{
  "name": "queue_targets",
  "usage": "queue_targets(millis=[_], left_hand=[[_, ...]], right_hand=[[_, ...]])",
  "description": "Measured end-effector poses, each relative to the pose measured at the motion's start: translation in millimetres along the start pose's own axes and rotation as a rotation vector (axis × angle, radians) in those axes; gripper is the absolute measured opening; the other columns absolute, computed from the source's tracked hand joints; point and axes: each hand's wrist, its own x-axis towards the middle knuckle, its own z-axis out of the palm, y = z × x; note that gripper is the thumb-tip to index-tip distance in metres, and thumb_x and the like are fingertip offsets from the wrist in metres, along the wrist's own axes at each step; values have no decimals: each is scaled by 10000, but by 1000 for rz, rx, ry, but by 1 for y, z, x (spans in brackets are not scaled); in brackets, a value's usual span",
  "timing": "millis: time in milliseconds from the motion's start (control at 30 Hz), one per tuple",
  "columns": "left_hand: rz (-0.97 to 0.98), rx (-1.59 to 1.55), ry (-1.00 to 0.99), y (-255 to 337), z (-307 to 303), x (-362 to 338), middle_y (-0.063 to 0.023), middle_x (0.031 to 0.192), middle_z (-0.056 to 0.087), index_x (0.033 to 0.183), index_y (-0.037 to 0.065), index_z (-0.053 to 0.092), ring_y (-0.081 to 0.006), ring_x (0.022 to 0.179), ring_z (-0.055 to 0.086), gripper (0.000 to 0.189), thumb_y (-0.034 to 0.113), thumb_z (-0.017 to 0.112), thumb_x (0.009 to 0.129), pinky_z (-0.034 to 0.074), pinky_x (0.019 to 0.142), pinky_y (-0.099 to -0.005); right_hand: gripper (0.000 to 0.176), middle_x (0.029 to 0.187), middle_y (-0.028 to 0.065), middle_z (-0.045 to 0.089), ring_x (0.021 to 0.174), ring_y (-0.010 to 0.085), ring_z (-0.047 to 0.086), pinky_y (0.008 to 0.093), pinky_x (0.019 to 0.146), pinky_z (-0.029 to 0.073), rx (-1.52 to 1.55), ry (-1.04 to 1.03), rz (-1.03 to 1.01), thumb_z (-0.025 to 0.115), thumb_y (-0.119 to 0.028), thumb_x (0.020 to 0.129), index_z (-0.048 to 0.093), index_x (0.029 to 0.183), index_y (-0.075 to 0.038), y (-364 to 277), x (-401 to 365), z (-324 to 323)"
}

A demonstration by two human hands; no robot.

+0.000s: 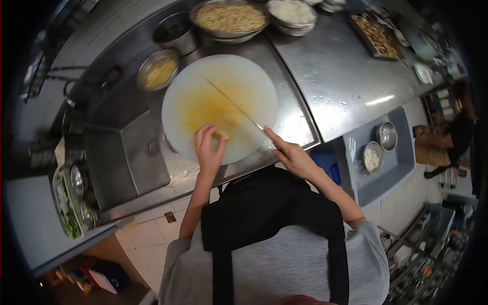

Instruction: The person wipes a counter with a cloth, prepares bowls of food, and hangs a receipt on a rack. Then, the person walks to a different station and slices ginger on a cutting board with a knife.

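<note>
A round white cutting board point(256, 76), stained yellow in its middle, lies on the steel counter. My right hand point(296, 158) grips a knife point(234, 105) by the handle; its long thin blade points to the far left across the board. At the board's near edge, my left hand point(207, 147) has its fingers bent around a small yellow piece point(221, 134), possibly a peeled root. Another pale yellow piece point(232, 119) lies on the board beside the blade. Just past the board's left rim stands a metal bowl point(145, 68) of yellow cut food.
Left is a steel sink point(145, 170). Behind the board stand a dark pot point(180, 40), a large bowl of pale grains or beans point(231, 19) and a bowl of white food point(291, 12). A grey tub point(389, 168) holds small bowls at the right; a person point(447, 137) stands beyond.
</note>
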Motion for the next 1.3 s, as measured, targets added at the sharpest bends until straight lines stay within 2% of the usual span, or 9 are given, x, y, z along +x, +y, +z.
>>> queue_targets(millis=[167,233,567,633,700,767,900,1067,1300], left_hand=[[-54,-27,42,-3,-14,-2,-126,1081,561,1004,49,602,-314,1022,520,282,65,676,733,409,900,-395],[-123,-49,-5,-11,-19,-9,-120,1066,566,996,48,602,-309,1013,527,280,65,675,726,411,894,-391],[-43,-95,-82,-4,-4,-6,-121,1071,578,1012,37,621,-301,1028,537,287,42,684,732,426,902,-375],[-33,-94,-59,-4,-2,-7,-129,1077,575,1021,34,618,-303,1036,536,295,40,682,734,424,910,-374],[-42,-98,-39,-12,3,-12,-150,1090,564,1053,31,607,-320,1056,525,326,50,678,736,409,928,-388],[-27,-104,-57,-22,8,-21,-170,1114,548,1103,24,587,-341,1083,505,363,56,660,748,385,951,-414],[-39,-201,-51,-30,17,-23,-162,1129,530,1118,3,559,-312,1046,510,356,9,633,770,407,922,-395],[-97,-240,-69,-15,15,-19,-157,1125,511,1140,-9,533,-284,975,509,354,-5,613,795,430,870,-371],[-88,-187,-49,-13,8,-24,-159,1123,511,1204,-17,474,-281,951,500,417,5,608,810,421,868,-377]], right_hand=[[641,829,264,611,813,415,608,465,731,450,-18,-24,85,512,-115,915,207,1470,-214,-6,-4,8],[638,825,264,608,817,418,602,463,727,444,-46,33,234,516,-114,915,213,1469,-212,-4,-1,7],[638,890,217,628,814,410,604,444,730,477,-66,71,84,532,-72,887,262,1452,-194,-16,-2,17],[680,886,202,628,800,397,610,448,693,482,-284,106,200,562,-86,858,251,1455,-184,-7,8,15],[722,878,190,619,758,371,613,444,669,495,-422,258,80,592,-98,811,259,1447,-182,22,22,19],[711,927,209,620,823,376,616,440,704,507,-544,270,227,610,-104,789,294,1421,-178,34,41,23],[693,882,164,599,842,331,604,408,670,519,-616,308,174,621,-129,777,319,1401,-125,42,64,19],[480,959,151,577,964,304,587,375,747,499,-724,387,34,529,-116,815,443,1281,-44,40,95,15],[574,1050,161,566,1009,320,560,423,826,437,-612,319,206,584,-145,796,396,1332,-60,28,86,22]])
